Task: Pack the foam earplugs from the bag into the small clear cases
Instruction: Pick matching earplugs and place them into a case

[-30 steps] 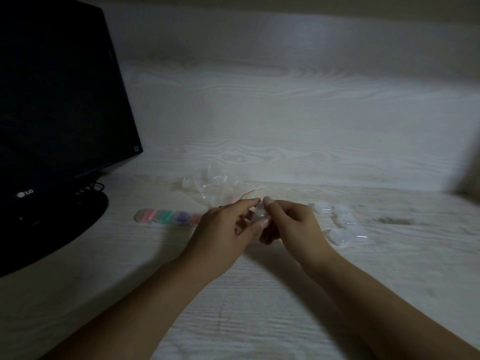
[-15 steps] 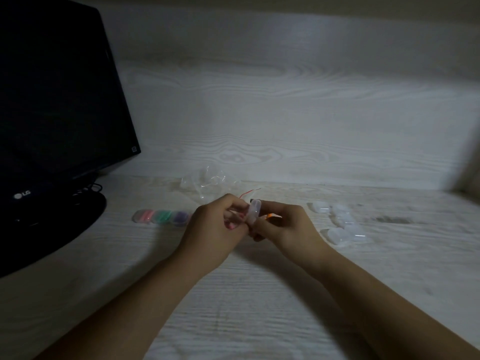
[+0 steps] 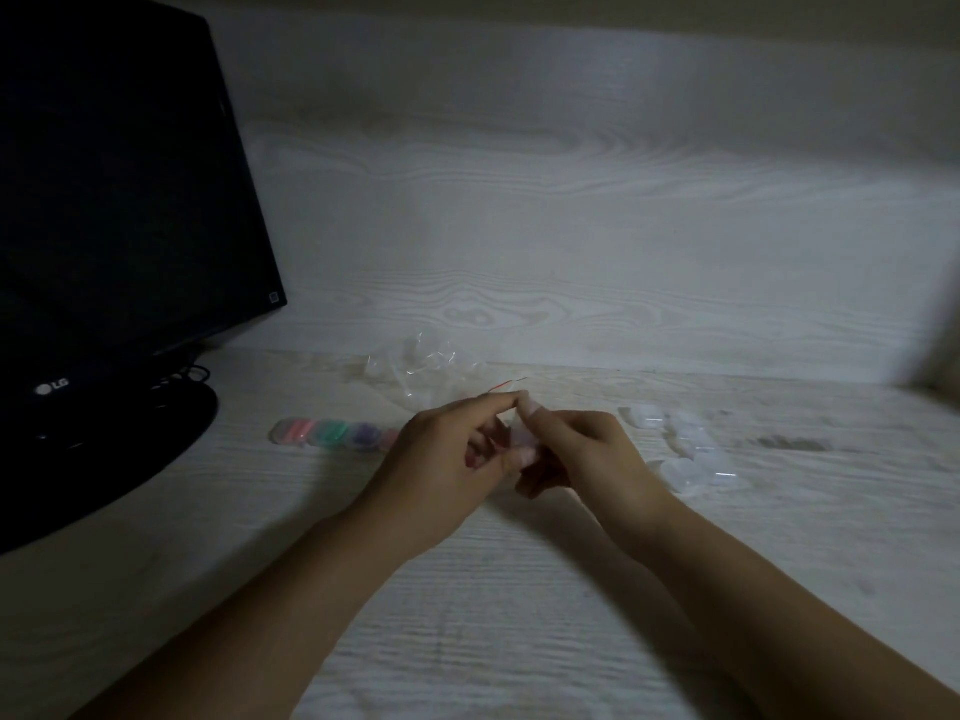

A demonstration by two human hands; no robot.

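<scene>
both hands, left hand (image 3: 457, 459) and right hand (image 3: 582, 454), pinch one small clear case (image 3: 522, 439) between curled fingers (contents blurred), empty cases (image 3: 691, 449) nearer the right.

The small clear case (image 3: 521, 438) is mostly hidden between the left hand (image 3: 452, 462) and the right hand (image 3: 584, 454), so you cannot tell if it is closed. The row of filled cases (image 3: 332, 433) goes behind the left hand. The monitor (image 3: 119, 210) is cut off at the left edge. The bag (image 3: 423, 371) is blurry.
</scene>
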